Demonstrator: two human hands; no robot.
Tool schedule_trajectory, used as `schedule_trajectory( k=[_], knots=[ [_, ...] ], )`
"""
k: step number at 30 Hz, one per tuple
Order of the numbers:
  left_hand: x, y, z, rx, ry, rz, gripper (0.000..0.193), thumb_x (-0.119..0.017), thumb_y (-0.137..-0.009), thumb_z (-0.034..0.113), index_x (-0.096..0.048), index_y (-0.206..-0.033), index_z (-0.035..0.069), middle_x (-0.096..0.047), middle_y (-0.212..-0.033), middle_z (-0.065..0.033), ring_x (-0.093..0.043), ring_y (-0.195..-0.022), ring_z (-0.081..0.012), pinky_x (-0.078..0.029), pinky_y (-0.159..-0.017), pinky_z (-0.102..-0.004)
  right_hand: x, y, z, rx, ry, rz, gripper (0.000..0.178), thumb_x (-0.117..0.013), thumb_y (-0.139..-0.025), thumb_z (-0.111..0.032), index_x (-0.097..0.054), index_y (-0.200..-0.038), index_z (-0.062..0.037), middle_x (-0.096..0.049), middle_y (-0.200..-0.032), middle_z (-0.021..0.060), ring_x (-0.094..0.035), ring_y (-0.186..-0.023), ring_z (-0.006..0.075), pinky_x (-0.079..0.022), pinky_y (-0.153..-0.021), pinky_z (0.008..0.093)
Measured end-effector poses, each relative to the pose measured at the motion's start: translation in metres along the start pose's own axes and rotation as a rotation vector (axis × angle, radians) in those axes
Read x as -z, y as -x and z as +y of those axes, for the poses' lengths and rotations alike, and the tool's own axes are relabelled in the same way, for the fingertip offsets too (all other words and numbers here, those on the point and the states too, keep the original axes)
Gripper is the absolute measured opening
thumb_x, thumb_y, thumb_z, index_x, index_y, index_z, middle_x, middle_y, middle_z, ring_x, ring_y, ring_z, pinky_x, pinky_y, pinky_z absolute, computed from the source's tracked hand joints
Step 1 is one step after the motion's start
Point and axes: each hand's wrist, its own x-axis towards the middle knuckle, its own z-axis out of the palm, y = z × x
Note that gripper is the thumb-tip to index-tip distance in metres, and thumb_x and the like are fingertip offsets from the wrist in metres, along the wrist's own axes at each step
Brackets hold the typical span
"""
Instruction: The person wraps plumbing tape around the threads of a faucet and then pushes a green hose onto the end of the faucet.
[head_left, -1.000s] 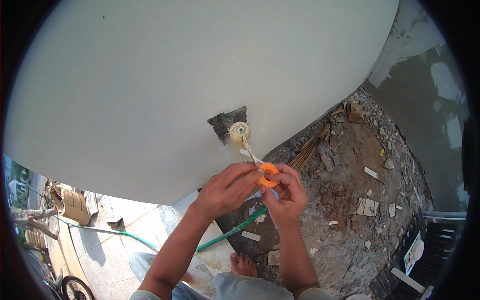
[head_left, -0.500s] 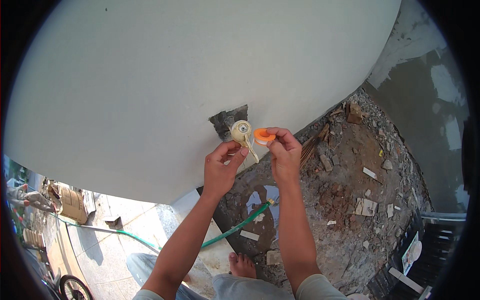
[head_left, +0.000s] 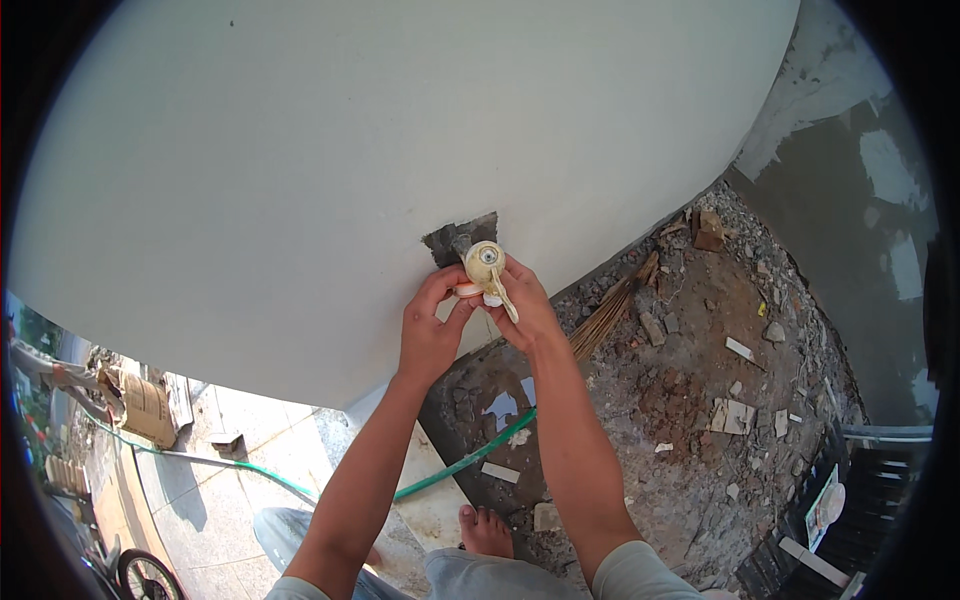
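Note:
A cream tap with a long lever handle stands out in front of a rough dark hole in the pale wall. Low on its left side, my left hand pinches an orange and white roll of thread seal tape. My right hand closes round the tap's right side, with some fingers hidden behind it. A small white piece shows under the tap by the right thumb; whether it is tape or part of the tap I cannot tell.
A green hose runs over the paving behind my forearms to the wet dirt. Right of me lie rubble, a bundle of thin sticks and a brick piece. At far left are a torn cardboard box and a wheel.
The tape roll has passed from my right hand to my left, which has left the tap's lower side. My right hand has moved left and up against the tap.

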Motion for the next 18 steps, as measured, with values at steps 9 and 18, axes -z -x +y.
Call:
schedule_trajectory(
  k=[9, 18],
  knots=[
    [0.029, 0.002, 0.003, -0.578, -0.546, 0.022, 0.032, -0.080, -0.079, -0.001, -0.073, -0.110, 0.003, -0.074, -0.113, -0.0091, -0.071, -0.112, -0.0293, -0.057, -0.096, -0.0382, 0.021, 0.012, 0.000, 0.105, 0.181, 0.247, 0.018, -0.060, -0.103, -0.010, -0.060, -0.116, 0.0020, -0.071, -0.098, 0.0114, -0.069, -0.081, 0.0155, -0.057, -0.071, 0.0280],
    [0.034, 0.007, 0.046, -0.828, -0.745, -0.021, 0.021, -0.081, -0.081, 0.004, -0.072, -0.099, 0.012, -0.073, -0.098, 0.0023, -0.072, -0.096, -0.0146, -0.046, -0.095, -0.0426, 0.019, 0.085, -0.005, 0.275, 0.367, 0.358, 0.016, -0.060, -0.102, -0.007, -0.061, -0.115, 0.0015, -0.070, -0.092, 0.0089, -0.067, -0.074, 0.0137, -0.055, -0.068, 0.0269]
  ],
)
